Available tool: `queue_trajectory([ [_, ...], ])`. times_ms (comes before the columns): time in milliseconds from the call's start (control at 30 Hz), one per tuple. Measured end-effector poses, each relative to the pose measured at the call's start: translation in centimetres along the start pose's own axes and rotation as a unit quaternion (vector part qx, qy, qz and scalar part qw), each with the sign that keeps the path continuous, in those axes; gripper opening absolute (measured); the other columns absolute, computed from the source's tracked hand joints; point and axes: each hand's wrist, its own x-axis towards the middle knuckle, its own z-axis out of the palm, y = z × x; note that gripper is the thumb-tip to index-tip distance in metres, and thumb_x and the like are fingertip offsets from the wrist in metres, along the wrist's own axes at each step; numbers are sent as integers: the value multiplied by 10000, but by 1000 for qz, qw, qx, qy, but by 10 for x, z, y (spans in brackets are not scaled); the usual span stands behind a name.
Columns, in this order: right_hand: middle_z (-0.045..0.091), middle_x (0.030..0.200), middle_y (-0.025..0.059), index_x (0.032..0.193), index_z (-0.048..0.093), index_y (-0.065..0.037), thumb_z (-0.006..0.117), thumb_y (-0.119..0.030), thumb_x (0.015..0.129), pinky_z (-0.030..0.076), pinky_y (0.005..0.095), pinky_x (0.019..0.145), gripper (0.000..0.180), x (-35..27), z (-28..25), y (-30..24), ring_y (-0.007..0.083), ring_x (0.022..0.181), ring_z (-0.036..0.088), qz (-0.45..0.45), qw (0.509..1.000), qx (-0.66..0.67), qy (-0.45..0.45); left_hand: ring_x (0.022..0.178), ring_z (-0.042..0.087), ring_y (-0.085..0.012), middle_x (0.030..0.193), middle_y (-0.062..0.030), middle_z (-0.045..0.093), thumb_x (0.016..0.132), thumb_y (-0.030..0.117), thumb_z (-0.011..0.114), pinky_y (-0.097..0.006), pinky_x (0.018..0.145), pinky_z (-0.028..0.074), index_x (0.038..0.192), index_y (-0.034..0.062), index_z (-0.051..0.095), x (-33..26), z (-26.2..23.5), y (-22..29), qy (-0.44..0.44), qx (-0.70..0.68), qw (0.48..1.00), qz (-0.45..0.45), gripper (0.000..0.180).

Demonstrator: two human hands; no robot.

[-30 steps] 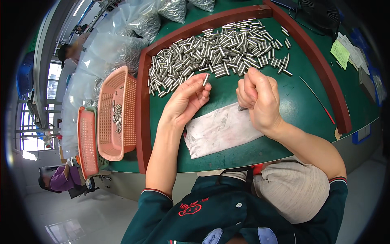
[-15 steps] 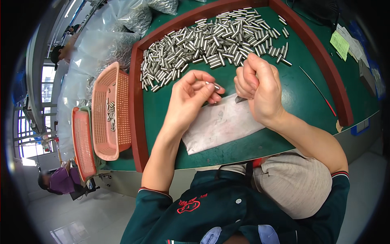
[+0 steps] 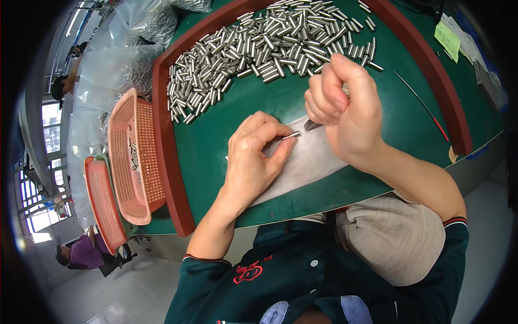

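Observation:
My left hand (image 3: pixel 254 156) pinches a small metal cylinder (image 3: pixel 292 135) between thumb and fingers, just above a pale cloth (image 3: pixel 307 162) on the green table mat (image 3: pixel 216 146). My right hand (image 3: pixel 345 110) is closed around a small dark tool whose tip (image 3: pixel 312 125) points toward the cylinder, a short gap apart. A large heap of similar metal cylinders (image 3: pixel 259 51) lies beyond both hands on the mat.
A red-brown raised border (image 3: pixel 171 178) frames the mat. Two pink perforated baskets (image 3: pixel 132 156) (image 3: pixel 102 208) hang off the left edge, one holding several cylinders. Clear plastic bags (image 3: pixel 118 65) lie farther left. A thin red rod (image 3: pixel 423 105) and paper notes (image 3: pixel 447 39) sit to the right. Another person (image 3: pixel 81 254) is lower left.
My left hand brought the cylinder down from the heap to above the cloth. My right hand closed in beside it with the tool tip toward the cylinder.

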Motion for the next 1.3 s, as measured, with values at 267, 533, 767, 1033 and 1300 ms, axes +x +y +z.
queue_trajectory([
  [267,241,423,-24,494,252,-129,288,-245,893,175,236,402,418,0,4,3,78,402,164,4,1000,-9,9,616,513,-218,664,-71,512,611,-5,667,-302,538,408,688,20,599,0,3,-1,16,9,1000,13,106],
  [533,235,423,-24,495,253,-128,290,-244,890,171,236,399,413,2,5,3,76,406,163,13,1000,-14,-4,617,516,-220,660,-71,507,610,-15,664,-303,539,408,688,16,598,1,4,-1,18,6,1000,13,107],
  [767,236,423,-24,494,254,-126,290,-248,893,170,235,398,420,0,7,6,76,408,164,-9,1000,-30,2,616,512,-225,657,-74,501,607,-21,662,-309,544,407,688,8,589,1,4,0,14,0,1000,10,113],
  [1033,245,426,-22,486,256,-121,307,-238,889,177,240,403,423,-4,13,10,80,409,175,-19,999,-45,1,609,502,-229,652,-79,495,613,-34,650,-313,542,400,684,0,582,2,3,-3,2,-35,999,1,104],
  [1300,248,438,-23,484,269,-109,336,-210,884,184,246,414,418,-5,15,14,76,420,197,-42,996,-82,-5,594,488,-228,642,-81,484,618,-48,637,-315,520,389,680,-7,580,7,4,-5,-16,-72,997,-13,94],
])
